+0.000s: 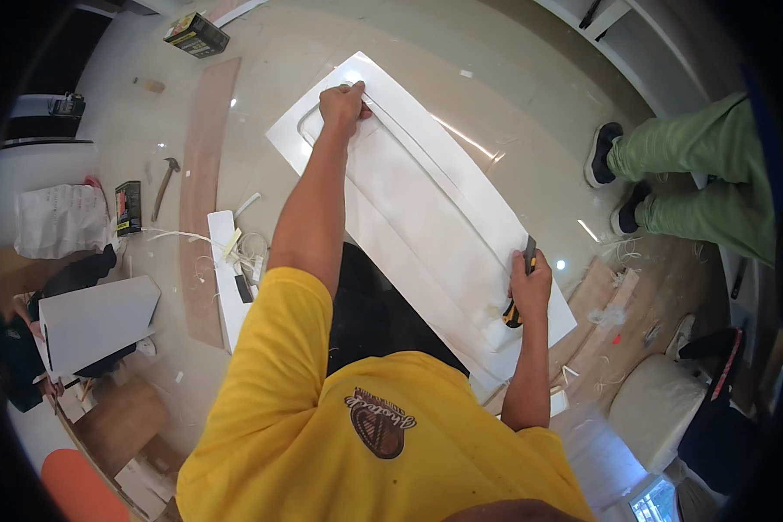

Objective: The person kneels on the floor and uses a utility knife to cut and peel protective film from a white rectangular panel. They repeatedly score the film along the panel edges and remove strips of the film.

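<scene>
And here's the long white panel, glossy, a round-cornered groove tracing its face, slanting just beyond the yellow shirt; left hand at its far end, finger grip impossible to tell, right hand with fingers clamped round a black-and-yellow utility knife

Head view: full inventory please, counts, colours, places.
panel: 1, white, centre
utility knife: 1, black and yellow, over panel
hammer: 1, brown handle, left
long board: 1, brown, left
boxes: 2, dark, left side
bag: 1, white, far left
cables: several, white, left of panel
co-worker: 1, dark clothes, lower left
rectangular piece: 1, white, by co-worker
another person's legs: 2, green trousers, right
rounded piece: 1, orange, lower left
shirt: 1, yellow, bottom
left hand: 1, bare, on panel
right hand: 1, bare, around knife
</scene>
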{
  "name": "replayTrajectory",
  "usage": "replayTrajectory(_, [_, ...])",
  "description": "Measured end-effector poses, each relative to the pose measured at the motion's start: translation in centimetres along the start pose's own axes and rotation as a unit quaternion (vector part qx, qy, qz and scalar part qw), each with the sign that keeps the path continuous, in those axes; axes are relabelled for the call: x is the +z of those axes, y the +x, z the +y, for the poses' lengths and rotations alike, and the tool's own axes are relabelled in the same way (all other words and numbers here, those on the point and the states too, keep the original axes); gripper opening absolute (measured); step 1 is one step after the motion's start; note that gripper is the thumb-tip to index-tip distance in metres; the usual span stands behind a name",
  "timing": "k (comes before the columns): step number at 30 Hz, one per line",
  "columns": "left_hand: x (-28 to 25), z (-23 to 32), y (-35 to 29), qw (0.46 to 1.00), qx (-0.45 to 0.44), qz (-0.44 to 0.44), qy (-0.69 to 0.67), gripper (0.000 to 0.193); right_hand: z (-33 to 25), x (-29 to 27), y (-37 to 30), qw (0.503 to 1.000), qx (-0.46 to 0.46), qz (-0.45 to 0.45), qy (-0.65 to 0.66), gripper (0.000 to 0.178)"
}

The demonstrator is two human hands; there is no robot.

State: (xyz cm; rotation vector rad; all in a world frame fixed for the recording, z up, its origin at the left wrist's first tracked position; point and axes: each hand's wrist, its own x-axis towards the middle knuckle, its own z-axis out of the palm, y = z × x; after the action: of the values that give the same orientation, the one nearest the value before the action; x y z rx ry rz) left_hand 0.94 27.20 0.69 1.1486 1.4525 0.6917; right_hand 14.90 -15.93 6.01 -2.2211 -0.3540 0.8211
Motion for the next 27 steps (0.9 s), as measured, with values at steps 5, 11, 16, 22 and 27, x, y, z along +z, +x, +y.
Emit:
replayTrajectory(5, [0.0,-0.9,1.5,0.996,0.031,0.011,-0.079,0.026,0.6,0.5,1.3,0.999,-0.01,-0.004,0.041,0.029])
replayTrajectory(11, [0.1,-1.5,-2.4,0.998,0.013,0.036,-0.051,0.03,-0.1,0.3,1.4,0.999,-0.011,0.005,0.033,0.029])
replayTrajectory(16, [-0.3,-0.7,-5.1,0.994,0.002,0.043,-0.096,0.03,0.5,0.2,1.6,0.999,-0.033,-0.028,0.022,0.033])
replayTrajectory(22, [-4.2,-1.8,-2.9,0.993,-0.038,0.009,-0.107,0.029,2.0,0.3,2.5,0.997,-0.056,-0.005,-0.052,0.035])
replayTrajectory(27, [-7.9,-0.4,-4.4,0.975,-0.032,-0.124,0.18,0.045,0.1,-0.1,1.5,0.999,-0.004,-0.037,-0.011,0.033])
